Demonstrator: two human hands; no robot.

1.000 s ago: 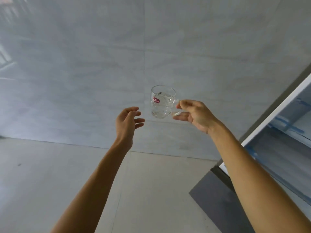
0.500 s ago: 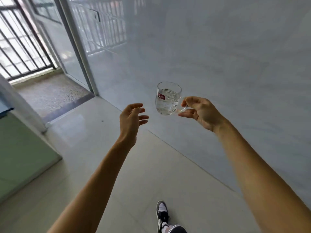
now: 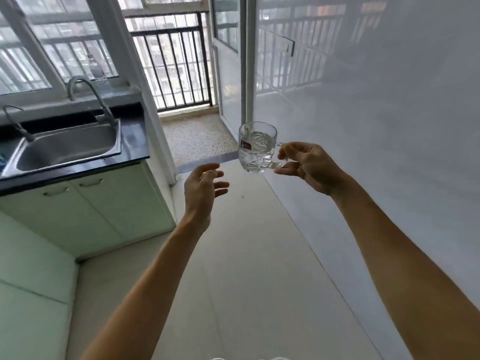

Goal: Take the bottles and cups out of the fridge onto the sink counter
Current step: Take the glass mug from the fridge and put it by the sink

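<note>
A clear cut-glass cup [image 3: 255,149] with a small red label hangs upright in the air at chest height. My right hand [image 3: 309,166] pinches its handle from the right. My left hand [image 3: 204,187] is held open a little below and left of the cup, fingers spread, touching nothing. The sink counter [image 3: 135,141], black-topped with a steel sink [image 3: 68,149] set in it, lies to the left and farther away. The fridge is out of view.
Two curved faucets [image 3: 88,97] rise behind the sink under a window. Pale green cabinet doors [image 3: 96,206] stand below the counter. A glossy white wall [image 3: 389,126] runs along the right. An open doorway leads to a railed balcony [image 3: 179,66] ahead.
The view has swung left from the wall and fridge edge to the sink counter and balcony door. Both hands keep their pose, with the cup still held by its handle.
</note>
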